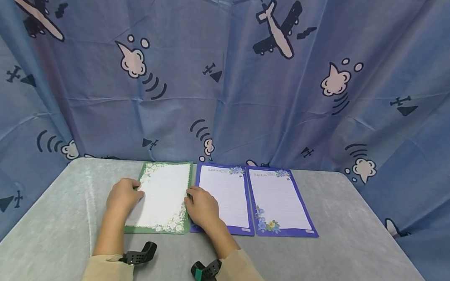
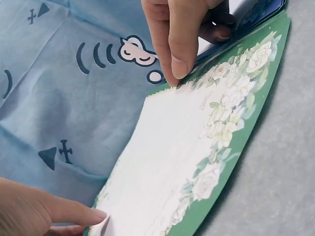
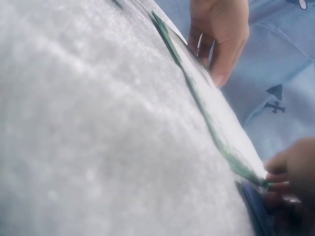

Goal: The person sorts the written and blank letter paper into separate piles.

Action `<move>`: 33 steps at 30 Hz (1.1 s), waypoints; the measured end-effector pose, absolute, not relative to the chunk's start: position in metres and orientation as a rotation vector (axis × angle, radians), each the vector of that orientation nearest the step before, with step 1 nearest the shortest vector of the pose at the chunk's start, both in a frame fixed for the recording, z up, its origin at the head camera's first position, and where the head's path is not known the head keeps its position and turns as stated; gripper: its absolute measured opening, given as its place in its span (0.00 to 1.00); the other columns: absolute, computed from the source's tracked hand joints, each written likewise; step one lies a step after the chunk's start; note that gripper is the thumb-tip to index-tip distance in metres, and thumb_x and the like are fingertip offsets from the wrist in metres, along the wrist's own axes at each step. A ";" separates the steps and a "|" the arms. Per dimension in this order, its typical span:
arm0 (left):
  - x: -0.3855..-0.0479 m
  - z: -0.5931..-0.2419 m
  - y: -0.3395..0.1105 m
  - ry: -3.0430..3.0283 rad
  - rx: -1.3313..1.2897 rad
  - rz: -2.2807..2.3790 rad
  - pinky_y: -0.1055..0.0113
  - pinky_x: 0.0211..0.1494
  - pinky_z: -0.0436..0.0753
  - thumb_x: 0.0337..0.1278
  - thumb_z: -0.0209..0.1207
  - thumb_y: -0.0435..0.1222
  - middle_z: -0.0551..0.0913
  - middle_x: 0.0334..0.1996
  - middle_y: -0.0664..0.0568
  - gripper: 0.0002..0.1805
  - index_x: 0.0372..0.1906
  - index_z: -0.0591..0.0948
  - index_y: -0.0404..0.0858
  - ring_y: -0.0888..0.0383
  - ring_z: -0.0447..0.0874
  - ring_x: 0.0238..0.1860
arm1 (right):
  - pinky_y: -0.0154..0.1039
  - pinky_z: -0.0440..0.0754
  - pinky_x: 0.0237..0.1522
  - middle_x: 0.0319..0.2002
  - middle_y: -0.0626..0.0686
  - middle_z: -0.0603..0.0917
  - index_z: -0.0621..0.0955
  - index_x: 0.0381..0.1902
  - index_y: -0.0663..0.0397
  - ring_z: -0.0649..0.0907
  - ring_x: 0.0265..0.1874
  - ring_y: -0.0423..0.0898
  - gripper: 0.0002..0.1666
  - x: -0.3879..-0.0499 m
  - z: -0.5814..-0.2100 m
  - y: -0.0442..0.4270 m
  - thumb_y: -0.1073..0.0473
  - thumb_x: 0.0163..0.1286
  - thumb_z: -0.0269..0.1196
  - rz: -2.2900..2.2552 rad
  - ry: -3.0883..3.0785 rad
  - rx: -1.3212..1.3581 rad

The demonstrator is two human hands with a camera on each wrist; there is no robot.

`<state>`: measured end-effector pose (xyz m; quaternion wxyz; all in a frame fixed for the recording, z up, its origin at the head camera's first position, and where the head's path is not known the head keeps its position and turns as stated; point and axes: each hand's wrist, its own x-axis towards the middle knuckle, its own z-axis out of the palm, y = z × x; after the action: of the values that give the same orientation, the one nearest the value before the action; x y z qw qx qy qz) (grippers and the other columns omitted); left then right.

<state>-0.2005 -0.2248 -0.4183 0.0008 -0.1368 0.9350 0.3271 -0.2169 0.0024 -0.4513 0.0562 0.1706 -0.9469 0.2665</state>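
A white sheet with a green floral border (image 1: 162, 196) lies at the left of the table. My left hand (image 1: 122, 197) pinches its left edge, thumb on top, and my right hand (image 1: 203, 206) pinches its right edge. In the left wrist view the left thumb and finger (image 2: 49, 209) are on the near edge of the green-bordered sheet (image 2: 157, 137), and the right hand (image 2: 182, 34) is at the opposite edge. The right wrist view shows the right fingers (image 3: 290, 169) holding the sheet's corner side (image 3: 221, 118), with the left hand (image 3: 221, 34) beyond.
Two purple-bordered lined sheets (image 1: 224, 195) (image 1: 279, 201) lie side by side to the right, the nearer one next to the green sheet and partly under my right forearm. The grey table (image 1: 341, 246) ends at a blue patterned curtain (image 1: 228, 73) behind.
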 end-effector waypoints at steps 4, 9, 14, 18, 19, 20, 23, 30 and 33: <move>-0.200 -0.421 -0.225 2.950 -0.420 1.033 0.37 0.64 0.74 0.57 0.63 0.32 0.76 0.64 0.29 0.25 0.61 0.80 0.28 0.28 0.72 0.65 | 0.52 0.82 0.59 0.62 0.52 0.84 0.86 0.56 0.52 0.84 0.61 0.53 0.18 -0.217 -0.452 0.002 0.54 0.71 0.63 0.842 -2.844 0.517; -0.199 -0.423 -0.229 2.966 -0.410 1.058 0.38 0.64 0.74 0.58 0.63 0.33 0.77 0.63 0.29 0.25 0.61 0.80 0.27 0.29 0.72 0.65 | 0.50 0.82 0.59 0.55 0.53 0.88 0.88 0.51 0.53 0.85 0.58 0.52 0.14 -0.217 -0.449 0.001 0.57 0.69 0.65 0.954 -2.729 0.508; -0.202 -0.416 -0.222 3.008 -0.414 1.108 0.39 0.61 0.76 0.65 0.59 0.37 0.77 0.64 0.31 0.24 0.62 0.79 0.30 0.30 0.74 0.64 | 0.43 0.84 0.37 0.40 0.53 0.90 0.89 0.48 0.52 0.88 0.34 0.49 0.13 -0.219 -0.436 0.006 0.56 0.70 0.64 1.025 -2.697 0.535; -0.209 -0.411 -0.203 3.033 -0.334 1.192 0.43 0.55 0.80 0.68 0.58 0.39 0.80 0.62 0.35 0.22 0.62 0.80 0.33 0.35 0.81 0.58 | 0.35 0.68 0.18 0.29 0.52 0.88 0.88 0.50 0.53 0.73 0.13 0.40 0.14 -0.222 -0.429 0.019 0.55 0.72 0.63 1.122 -2.735 0.497; -0.211 -0.410 -0.196 3.038 -0.308 1.205 0.44 0.54 0.81 0.68 0.58 0.40 0.82 0.61 0.36 0.22 0.62 0.81 0.34 0.37 0.83 0.57 | 0.33 0.67 0.17 0.30 0.52 0.89 0.88 0.50 0.54 0.72 0.14 0.38 0.14 -0.223 -0.428 0.024 0.55 0.72 0.63 1.139 -2.735 0.490; -0.213 -0.410 -0.189 3.036 -0.279 1.225 0.45 0.52 0.81 0.68 0.58 0.40 0.83 0.59 0.37 0.21 0.61 0.82 0.34 0.39 0.84 0.55 | 0.32 0.66 0.17 0.30 0.52 0.89 0.88 0.50 0.54 0.72 0.14 0.37 0.15 -0.223 -0.428 0.029 0.56 0.72 0.63 1.147 -2.732 0.488; -0.217 -0.412 -0.167 3.027 -0.178 1.268 0.47 0.52 0.82 0.68 0.59 0.40 0.86 0.54 0.40 0.20 0.59 0.83 0.35 0.42 0.86 0.51 | 0.31 0.67 0.19 0.31 0.53 0.90 0.89 0.49 0.55 0.73 0.17 0.36 0.14 -0.224 -0.432 0.045 0.56 0.71 0.64 1.138 -2.725 0.465; -0.219 -0.424 -0.122 3.013 0.021 1.270 0.51 0.49 0.84 0.65 0.63 0.40 0.88 0.52 0.43 0.18 0.55 0.86 0.36 0.46 0.88 0.48 | 0.34 0.73 0.27 0.27 0.53 0.88 0.90 0.41 0.57 0.76 0.22 0.39 0.10 -0.225 -0.447 0.091 0.60 0.65 0.67 1.035 -2.667 0.322; -0.218 -0.432 -0.114 3.025 0.029 1.251 0.54 0.45 0.84 0.64 0.65 0.39 0.88 0.52 0.44 0.17 0.54 0.86 0.35 0.50 0.87 0.43 | 0.39 0.78 0.33 0.28 0.54 0.88 0.90 0.40 0.58 0.80 0.26 0.43 0.09 -0.225 -0.451 0.110 0.61 0.64 0.68 1.046 -2.619 0.244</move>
<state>-0.2179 -0.1137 -0.4316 -0.0660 0.0089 0.9221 0.3813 -0.2248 0.1104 -0.4514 0.1548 0.0850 -0.9141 0.3651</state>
